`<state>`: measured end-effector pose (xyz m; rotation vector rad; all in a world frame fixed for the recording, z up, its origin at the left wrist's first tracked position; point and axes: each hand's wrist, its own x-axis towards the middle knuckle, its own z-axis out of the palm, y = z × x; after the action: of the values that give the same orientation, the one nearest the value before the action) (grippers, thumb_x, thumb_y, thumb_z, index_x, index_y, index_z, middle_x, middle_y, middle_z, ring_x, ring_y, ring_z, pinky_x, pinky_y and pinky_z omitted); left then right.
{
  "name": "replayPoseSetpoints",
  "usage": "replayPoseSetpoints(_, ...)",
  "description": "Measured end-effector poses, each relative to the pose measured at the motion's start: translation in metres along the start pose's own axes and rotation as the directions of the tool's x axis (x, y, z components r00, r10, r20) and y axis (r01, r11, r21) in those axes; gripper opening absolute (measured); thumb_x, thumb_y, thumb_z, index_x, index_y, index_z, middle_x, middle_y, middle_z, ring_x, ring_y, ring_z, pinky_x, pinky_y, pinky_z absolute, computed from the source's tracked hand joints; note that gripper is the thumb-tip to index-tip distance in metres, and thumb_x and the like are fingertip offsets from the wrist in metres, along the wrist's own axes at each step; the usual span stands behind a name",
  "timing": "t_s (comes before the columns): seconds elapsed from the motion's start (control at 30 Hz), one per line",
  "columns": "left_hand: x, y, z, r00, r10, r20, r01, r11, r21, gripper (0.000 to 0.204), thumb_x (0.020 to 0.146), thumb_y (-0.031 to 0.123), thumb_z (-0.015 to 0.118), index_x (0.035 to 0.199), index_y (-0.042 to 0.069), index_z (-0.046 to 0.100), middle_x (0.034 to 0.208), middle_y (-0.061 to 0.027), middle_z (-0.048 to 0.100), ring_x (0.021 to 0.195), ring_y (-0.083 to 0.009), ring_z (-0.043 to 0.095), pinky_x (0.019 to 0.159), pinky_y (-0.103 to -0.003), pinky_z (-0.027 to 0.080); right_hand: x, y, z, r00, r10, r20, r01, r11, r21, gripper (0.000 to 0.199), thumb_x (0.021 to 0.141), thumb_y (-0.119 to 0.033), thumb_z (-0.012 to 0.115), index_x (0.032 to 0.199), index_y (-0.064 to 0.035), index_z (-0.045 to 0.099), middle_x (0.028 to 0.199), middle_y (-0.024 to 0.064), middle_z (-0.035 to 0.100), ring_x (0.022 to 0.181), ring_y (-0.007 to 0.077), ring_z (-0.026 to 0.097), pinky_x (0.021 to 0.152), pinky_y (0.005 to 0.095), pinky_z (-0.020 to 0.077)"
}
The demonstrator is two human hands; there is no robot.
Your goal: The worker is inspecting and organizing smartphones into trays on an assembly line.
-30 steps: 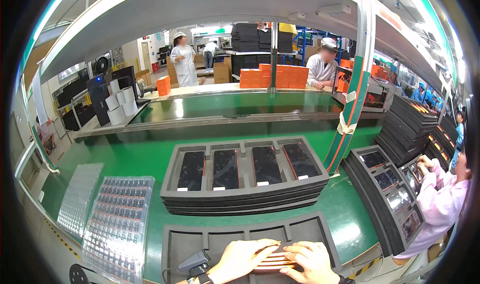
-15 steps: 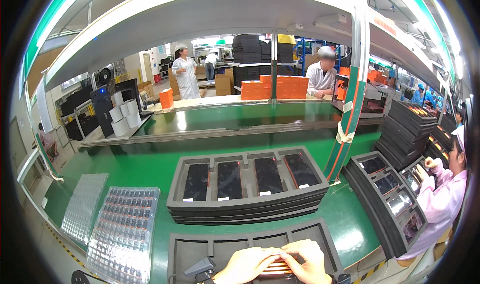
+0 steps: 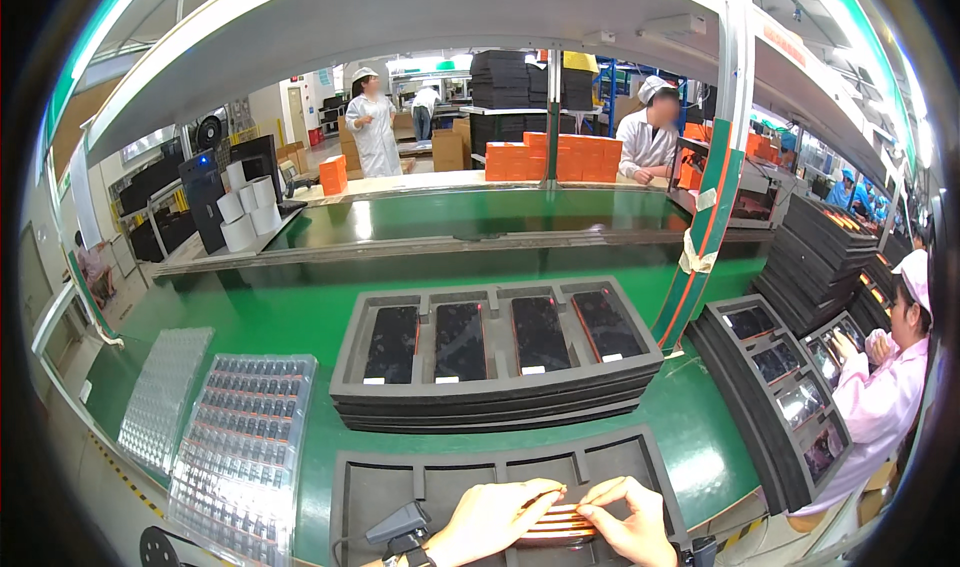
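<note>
Low over the near grey foam tray (image 3: 460,460), both my hands close around a small stack of thin phones (image 3: 560,532) with orange, shiny edges. My left hand (image 3: 490,519) is at the stack's left end, fingers bent together over its top edge. At the right end, the thumb and fingers of my right hand (image 3: 632,523) pinch the edge. The lower part of the stack is cut off by the picture's bottom. Beyond the near tray, a pile of foam trays (image 3: 490,412) bears several dark-screened phones (image 3: 458,342) with white labels, one per compartment.
Clear plastic blister trays (image 3: 240,447) of small dark parts lie at the left. A green-and-orange post (image 3: 705,237) rises behind the foam pile. At the right, a co-worker in pink (image 3: 880,397) handles phones beside stacked foam trays (image 3: 775,367). A dark clip-like device (image 3: 400,527) is by my left wrist.
My hands have moved slightly apart, uncovering more of the stack's orange edges. My left fingertips have lifted a little. The view has shifted slightly.
</note>
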<state>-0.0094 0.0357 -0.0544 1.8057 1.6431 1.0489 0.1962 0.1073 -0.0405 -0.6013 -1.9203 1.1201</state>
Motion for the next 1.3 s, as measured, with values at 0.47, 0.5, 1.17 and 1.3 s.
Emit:
replayPoseSetpoints(0.47,-0.001,0.001,0.002,1.000,0.015,-0.006,-0.014,1.000,0.019,0.029,0.100,0.031,0.055,0.118,0.013,0.069,0.100,-0.0068,0.074,0.077,-0.0232,0.072,0.067,-0.031,0.056,-0.002,0.005,-0.007,0.918,-0.387,0.087,0.389,0.836,-0.386,0.018,0.072,0.000,0.079,0.087,-0.0027,0.069,0.086,0.0108,0.069,0.082,0.0257,0.067,0.073,0.0353,0.0526)
replayPoseSetpoints(0.5,-0.002,0.000,0.003,0.998,0.044,-0.033,-0.044,0.999,0.013,0.029,0.100,0.031,0.055,0.117,0.013,0.069,0.100,-0.0069,0.074,0.077,-0.0231,0.072,0.067,-0.031,0.056,-0.004,0.007,-0.008,0.896,-0.413,0.166,0.443,0.794,-0.417,0.021,0.071,-0.003,0.081,0.089,-0.0038,0.070,0.092,0.0114,0.070,0.087,0.0257,0.067,0.076,0.0356,0.0526)
replayPoseSetpoints(1.17,-0.004,0.006,-0.003,0.996,0.019,0.088,-0.030,0.991,0.128,0.028,0.103,0.034,0.045,0.120,0.018,0.061,0.107,-0.0065,0.072,0.096,-0.0284,0.068,0.081,-0.038,0.054,0.006,-0.013,0.010,0.972,-0.226,0.058,0.230,0.882,-0.412,0.022,0.083,-0.011,0.074,0.101,-0.0037,0.063,0.127,0.0217,0.057,0.106,0.0387,0.061,0.089,0.0416,0.0499)
replayPoseSetpoints(1.3,-0.003,0.016,0.001,0.995,0.100,-0.027,-0.096,0.990,0.107,0.023,0.098,0.026,0.055,0.109,0.012,0.068,0.097,-0.0148,0.071,0.091,-0.0350,0.068,0.077,-0.044,0.053,0.008,-0.012,0.013,0.968,-0.246,0.047,0.247,0.903,-0.351,0.015,0.084,-0.004,0.071,0.096,-0.0016,0.063,0.116,0.0194,0.061,0.101,0.0359,0.063,0.083,0.0375,0.0515)
